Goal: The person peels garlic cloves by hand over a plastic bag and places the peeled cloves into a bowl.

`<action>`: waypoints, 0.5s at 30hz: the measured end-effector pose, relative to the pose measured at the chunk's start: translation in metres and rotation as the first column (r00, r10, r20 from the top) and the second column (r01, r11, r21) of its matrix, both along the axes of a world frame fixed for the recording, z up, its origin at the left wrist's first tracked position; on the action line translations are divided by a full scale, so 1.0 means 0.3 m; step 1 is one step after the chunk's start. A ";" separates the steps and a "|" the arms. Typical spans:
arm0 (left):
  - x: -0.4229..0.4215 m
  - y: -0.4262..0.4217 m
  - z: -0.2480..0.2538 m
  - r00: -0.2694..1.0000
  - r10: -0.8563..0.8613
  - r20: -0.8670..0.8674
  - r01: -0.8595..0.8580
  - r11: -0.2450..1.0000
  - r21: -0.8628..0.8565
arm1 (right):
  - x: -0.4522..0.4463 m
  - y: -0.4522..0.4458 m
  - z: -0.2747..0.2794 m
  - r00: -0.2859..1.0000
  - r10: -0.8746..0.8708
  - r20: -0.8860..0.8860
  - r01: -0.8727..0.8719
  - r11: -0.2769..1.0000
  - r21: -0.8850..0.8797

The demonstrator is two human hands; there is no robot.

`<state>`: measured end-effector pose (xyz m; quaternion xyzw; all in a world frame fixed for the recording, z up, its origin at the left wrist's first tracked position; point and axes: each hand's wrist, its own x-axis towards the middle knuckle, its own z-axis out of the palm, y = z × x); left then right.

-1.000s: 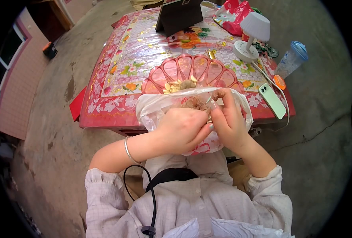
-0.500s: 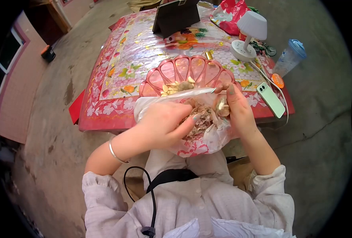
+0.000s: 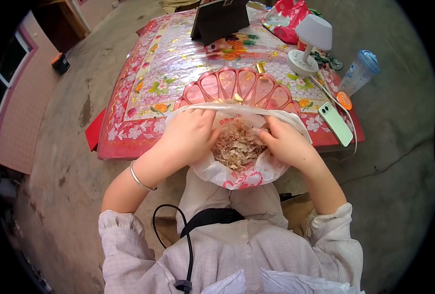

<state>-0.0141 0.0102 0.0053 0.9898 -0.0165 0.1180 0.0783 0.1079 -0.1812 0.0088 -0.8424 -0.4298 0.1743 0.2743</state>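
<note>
A white plastic bag (image 3: 286,169) with red print lies open on my lap against the table edge, and dry papery garlic skins (image 3: 239,147) fill its bottom. My left hand (image 3: 190,134) grips the bag's rim on the left, fingers over the far edge. On the right, my right hand (image 3: 286,139) is closed on the bag's rim; whether it also holds a garlic bulb is hidden. Behind the bag stands a pink scalloped plate (image 3: 247,81), with a peeled clove (image 3: 238,97) showing above the rim. The bag covers the plate's near part.
On the flowered tablecloth (image 3: 144,108) are a black tablet stand (image 3: 220,22), a white lamp (image 3: 314,33), a red bag (image 3: 286,22) and a small gold object (image 3: 260,68). At the right edge are a green phone (image 3: 336,124), a cable, an orange round item (image 3: 344,100) and a lidded cup (image 3: 359,73).
Both hands have moved onto the bag's far rim. The bag's far edge now hides most of the cloves, and the bulb seen in my right hand is out of sight.
</note>
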 end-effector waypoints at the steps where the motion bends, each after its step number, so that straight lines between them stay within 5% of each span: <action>1: 0.000 0.008 -0.004 1.000 0.000 0.019 0.000 1.000 -0.014 | -0.006 0.002 0.012 0.999 -0.020 -0.026 0.020 1.000 -0.002; 6: 0.010 0.021 -0.013 0.981 -0.071 0.183 0.093 0.989 -0.112 | -0.024 0.020 0.017 0.997 -0.056 -0.060 0.056 0.998 0.005; 8: -0.003 -0.023 0.050 0.992 -0.123 0.028 0.124 0.921 -0.370 | -0.027 0.031 0.008 0.796 0.018 -0.604 0.095 0.984 0.154; 9: -0.015 -0.047 0.073 0.992 -0.123 0.027 0.124 0.921 -0.370 | -0.027 0.039 -0.023 0.796 0.018 -0.606 0.095 0.984 0.153; 11: -0.038 -0.096 0.097 0.982 -0.189 -0.012 0.167 0.893 -0.419 | -0.030 0.054 -0.100 0.925 0.140 -0.353 0.050 0.876 0.479; 12: -0.035 -0.114 0.087 0.982 -0.188 -0.013 0.165 0.892 -0.421 | -0.041 0.053 -0.087 0.924 0.141 -0.354 0.049 0.877 0.478; 14: -0.023 -0.142 0.055 0.920 -0.094 0.381 0.147 0.983 -0.111 | -0.065 0.046 -0.035 0.801 0.144 -0.581 0.089 0.931 0.354; 15: -0.014 -0.141 0.044 0.888 -0.113 0.446 0.154 0.986 -0.057 | -0.071 0.048 -0.024 0.799 0.143 -0.584 0.089 0.933 0.349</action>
